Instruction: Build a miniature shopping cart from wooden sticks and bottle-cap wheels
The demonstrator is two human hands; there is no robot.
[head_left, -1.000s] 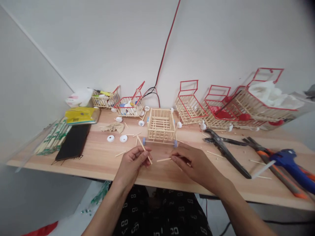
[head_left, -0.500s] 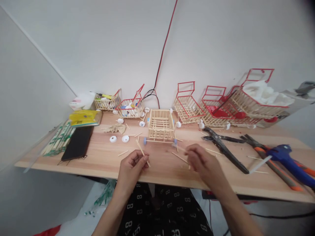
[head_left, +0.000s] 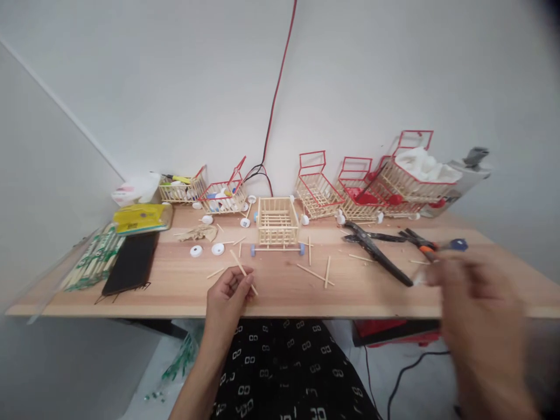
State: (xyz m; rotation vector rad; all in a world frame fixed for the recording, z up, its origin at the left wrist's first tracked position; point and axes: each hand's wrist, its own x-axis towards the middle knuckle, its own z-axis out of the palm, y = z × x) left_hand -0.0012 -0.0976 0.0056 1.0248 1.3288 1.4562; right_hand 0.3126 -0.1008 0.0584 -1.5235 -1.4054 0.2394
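A thin wooden stick point(head_left: 243, 272) is pinched between the thumb and fingers of my left hand point(head_left: 231, 290), low over the front of the table. Beyond it stands a small cart point(head_left: 277, 224) built of wooden sticks, with blue wheels point(head_left: 252, 249). My right hand point(head_left: 479, 309) is at the right front, smeared by motion, so its grip cannot be made out. It covers most of a blue glue gun point(head_left: 458, 244), whose pale tip shows beside the fingers. Loose sticks point(head_left: 315, 274) lie between the hands.
Stick carts with red handles point(head_left: 318, 189) line the wall. Black-handled cutters point(head_left: 378, 254) and orange-handled pliers point(head_left: 422, 245) lie on the right. On the left are a phone point(head_left: 130, 265), packed sticks point(head_left: 94, 256), a yellow packet point(head_left: 142, 218) and white discs point(head_left: 217, 249).
My right hand has moved right, from above the loose sticks to the glue gun. The left hand still pinches its stick. The view has shifted a little rightward.
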